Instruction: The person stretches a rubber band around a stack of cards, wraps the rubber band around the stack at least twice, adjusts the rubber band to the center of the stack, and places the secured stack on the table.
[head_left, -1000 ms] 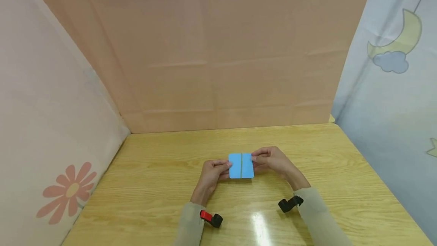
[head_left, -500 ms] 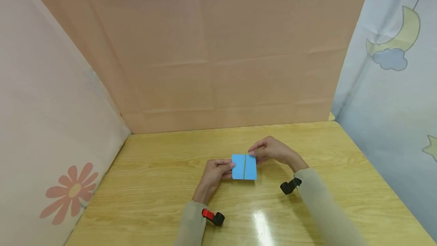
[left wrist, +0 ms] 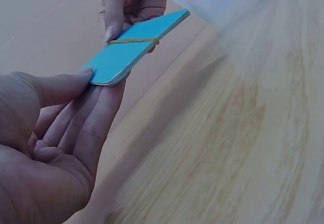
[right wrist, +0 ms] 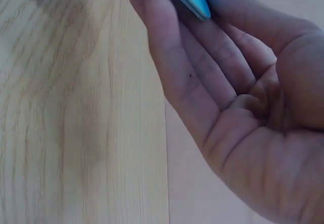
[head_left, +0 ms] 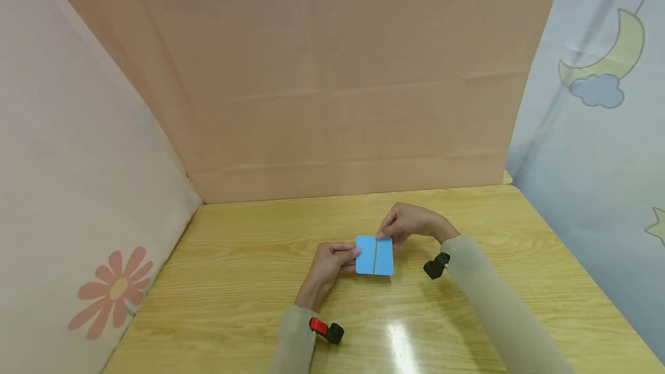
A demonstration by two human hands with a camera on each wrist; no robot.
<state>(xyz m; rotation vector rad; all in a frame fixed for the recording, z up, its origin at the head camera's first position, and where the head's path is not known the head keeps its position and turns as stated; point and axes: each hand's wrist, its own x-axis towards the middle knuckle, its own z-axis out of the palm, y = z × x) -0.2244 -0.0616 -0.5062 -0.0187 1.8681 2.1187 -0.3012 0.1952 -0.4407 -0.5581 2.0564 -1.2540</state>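
Note:
A small square stack of blue cards (head_left: 366,255) with rounded corners is held above the table. A yellowish rubber band (left wrist: 132,40) runs across its middle. My left hand (head_left: 323,267) pinches the stack's left edge, thumb on top and fingers underneath. At the far edge my right hand (head_left: 413,223) holds the stack, its thumb tip right at the band's end. From the right wrist view, a corner of the stack shows between thumb and fingers; whether the fingertips also catch the band is hidden.
The wood-grain table (head_left: 234,281) spreads beneath both hands. A plain tan cloth (head_left: 332,103) rises along its back edge. Printed cloths hang at the left, with a flower (head_left: 116,290), and at the right, with a moon (head_left: 613,53).
My right hand has moved from the stack's right edge to its far edge beside the rubber band, its wrist rising away from me. My left hand and the stack have shifted slightly right.

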